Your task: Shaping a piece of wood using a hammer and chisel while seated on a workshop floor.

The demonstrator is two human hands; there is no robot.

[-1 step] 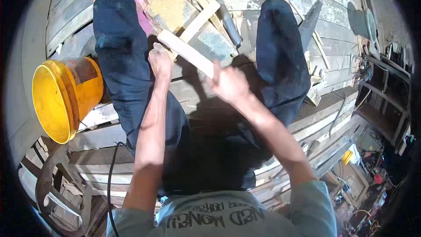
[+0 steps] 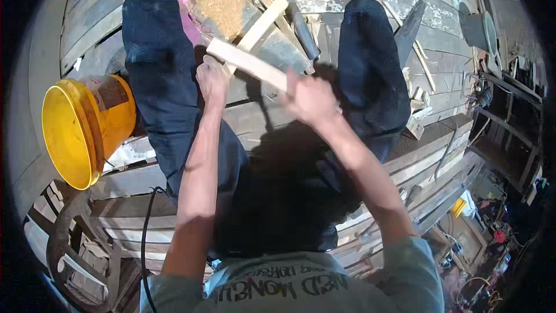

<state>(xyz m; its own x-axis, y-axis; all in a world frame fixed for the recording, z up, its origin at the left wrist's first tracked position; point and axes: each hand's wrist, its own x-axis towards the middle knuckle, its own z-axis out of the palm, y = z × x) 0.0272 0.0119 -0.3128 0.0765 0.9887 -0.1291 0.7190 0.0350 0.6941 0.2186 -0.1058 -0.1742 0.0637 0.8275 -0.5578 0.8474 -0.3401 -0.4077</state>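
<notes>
Between my knees, my left hand is closed round the near end of a narrow pale wooden stick, which slants away to the upper right. My right hand is wrapped round one end of a thicker pale wooden block. The block's far end reaches left to just above my left hand and crosses over the stick; whether the two touch, I cannot tell. Under them lies a worn board with a pile of sawdust on it. A dark metal bar or tool lies beside the board.
A yellow bucket lies tipped on its side left of my left leg. Wood scraps and a dark blade-like piece are by my right leg. A black cable hangs at lower left. Clutter fills the lower right.
My right hand has shifted slightly to the right with the wooden block. The stick in my left hand has tipped slightly to the left at its far end.
</notes>
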